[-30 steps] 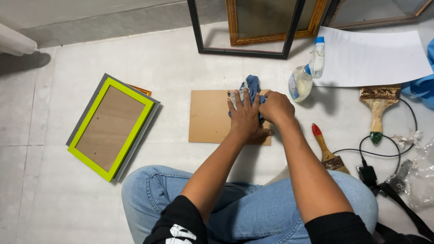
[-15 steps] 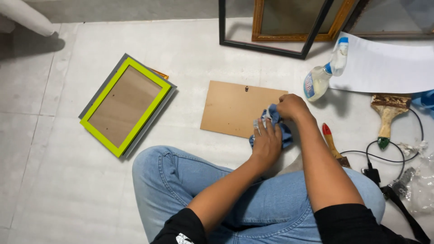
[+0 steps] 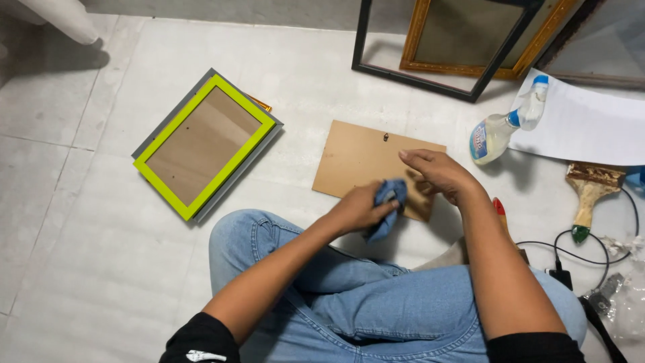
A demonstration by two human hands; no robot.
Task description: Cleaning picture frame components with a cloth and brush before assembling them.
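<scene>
A soft blue cloth (image 3: 388, 210) is held in the left hand (image 3: 358, 208), with the fingers closed around it. The cloth hangs just over the near edge of a flat brown backing board (image 3: 356, 158), which lies on the pale tiled floor (image 3: 80, 255). The right hand (image 3: 438, 173) is held above the right end of the board. Its fingers are bent and partly open, and nothing can be seen in it. It cannot be told whether this hand touches the board.

To the left of the board, well apart, a picture frame with a bright yellow-green rim (image 3: 205, 144) is laid flat on a grey one. Behind the board, a thin black frame (image 3: 430, 47) and a gold frame (image 3: 484, 37) are leaned up. To the right of the board, a clear spray bottle with a blue top (image 3: 505, 124) is lying on its side next to a white sheet of paper (image 3: 584, 124). Farther right, an old wide paintbrush (image 3: 590, 191) and a black cable (image 3: 571, 252) can be seen.

The board is thin and light, so it could be pushed away over the smooth floor if it is rubbed hard while it is not held down. The spray bottle is near the right arm, so it could be bumped and rolled. The leaning frames could be knocked over if the board is slid back into them.
</scene>
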